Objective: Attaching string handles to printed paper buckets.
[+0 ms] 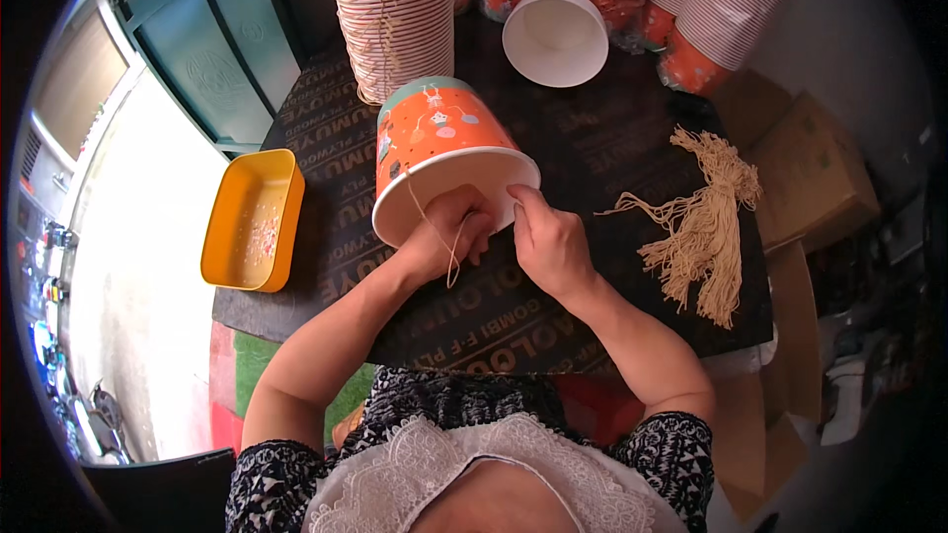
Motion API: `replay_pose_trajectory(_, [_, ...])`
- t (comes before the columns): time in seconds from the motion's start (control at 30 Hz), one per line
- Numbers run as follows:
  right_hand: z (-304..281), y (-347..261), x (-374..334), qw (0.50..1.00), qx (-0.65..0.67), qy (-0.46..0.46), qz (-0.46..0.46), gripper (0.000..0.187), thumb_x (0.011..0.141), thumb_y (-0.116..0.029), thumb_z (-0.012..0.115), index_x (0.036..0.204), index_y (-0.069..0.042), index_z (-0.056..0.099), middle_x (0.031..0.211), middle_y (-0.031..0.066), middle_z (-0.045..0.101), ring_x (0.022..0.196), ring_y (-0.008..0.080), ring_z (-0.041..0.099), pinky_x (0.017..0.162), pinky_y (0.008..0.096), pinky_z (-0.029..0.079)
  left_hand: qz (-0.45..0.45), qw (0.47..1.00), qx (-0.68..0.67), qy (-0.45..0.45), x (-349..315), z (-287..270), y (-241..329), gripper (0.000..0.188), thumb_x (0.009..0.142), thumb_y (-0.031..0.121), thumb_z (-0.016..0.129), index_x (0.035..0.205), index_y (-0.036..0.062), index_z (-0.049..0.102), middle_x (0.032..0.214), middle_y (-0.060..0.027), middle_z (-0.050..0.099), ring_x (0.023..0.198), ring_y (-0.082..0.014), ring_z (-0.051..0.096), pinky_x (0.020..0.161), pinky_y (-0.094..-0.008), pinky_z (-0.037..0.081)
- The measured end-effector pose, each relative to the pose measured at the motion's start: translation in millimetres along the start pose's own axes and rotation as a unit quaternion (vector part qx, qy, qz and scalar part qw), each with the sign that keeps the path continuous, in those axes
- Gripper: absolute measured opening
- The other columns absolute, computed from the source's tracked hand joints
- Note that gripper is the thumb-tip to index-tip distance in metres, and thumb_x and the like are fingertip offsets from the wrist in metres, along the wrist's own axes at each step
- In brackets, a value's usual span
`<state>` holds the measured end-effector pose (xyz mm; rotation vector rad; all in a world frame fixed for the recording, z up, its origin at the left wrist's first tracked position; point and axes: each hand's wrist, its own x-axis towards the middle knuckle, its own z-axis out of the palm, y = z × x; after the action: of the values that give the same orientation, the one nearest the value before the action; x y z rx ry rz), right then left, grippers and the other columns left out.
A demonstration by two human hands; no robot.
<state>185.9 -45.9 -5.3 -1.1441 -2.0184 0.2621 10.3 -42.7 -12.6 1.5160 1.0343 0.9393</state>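
An orange paper bucket [444,128] with a green base band and printed figures lies tilted on the table, its white mouth facing me. Inside that mouth is my left hand [452,232], its fingers curled; what they hold, if anything, is hidden. A thin beige cord [423,205] hangs from the bucket's left side and loops over this hand. At the right edge of the rim, the thumb and forefinger of my right hand [553,245] are pinched together on the bucket. Whether a cord end is also between them, I cannot tell.
A tall stack of nested buckets [390,30] with cords hanging down it stands behind. Beside it are a single white-lined bucket [555,38] and several wrapped stacks [731,5]. A cord bundle [706,227] lies right, a yellow tray [294,227] left. Cardboard boxes [815,178] stand beyond the dark table's right edge.
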Motion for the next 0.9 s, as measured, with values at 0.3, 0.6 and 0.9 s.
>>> replay_pose_trajectory(0.3, [5.5, 10.3, 3.0, 0.998, 0.054, -0.038, -0.003, 0.024, 0.088, -0.006, 0.054, 0.111, -0.001, 0.059, 0.07, 0.0216, 0.063, 0.067, 0.0375, 0.065, 0.056, 0.0444, 0.051, 0.009, 1.0, 0.005, 0.007, 3.6, -0.5, 1.6, 0.003, 0.088, -0.002, 0.052, 0.09, -0.0034, 0.049, 0.068, -0.0087, 0.056, 0.054, -0.015, 0.057, 0.047, -0.0259, 0.048])
replay_pose_trajectory(0.6, [9.9, 8.7, 2.4, 0.997, 0.059, -0.047, 0.001, 0.017, 0.09, -0.013, 0.057, 0.103, -0.003, 0.06, 0.069, 0.021, 0.063, 0.066, 0.0373, 0.065, 0.055, 0.0454, 0.05, 0.016, 1.0, 0.022, -0.012, 1.1, -2.3, -0.3, 0.006, 0.092, 0.004, 0.052, 0.094, -0.0006, 0.048, 0.071, -0.0075, 0.056, 0.058, -0.013, 0.054, 0.051, -0.0254, 0.046])
replay_pose_trajectory(0.9, [16.1, 11.0, 3.1, 0.999, 0.019, -0.036, -0.021, 0.011, 0.091, -0.013, 0.056, 0.091, -0.002, 0.056, 0.063, 0.0182, 0.062, 0.06, 0.0359, 0.064, 0.05, 0.0442, 0.049, 0.015, 1.0, 0.008, 0.005, 2.3, -1.1, 0.5, 0.005, 0.089, -0.001, 0.054, 0.091, -0.004, 0.051, 0.068, -0.0079, 0.057, 0.055, -0.0136, 0.057, 0.046, -0.0252, 0.047])
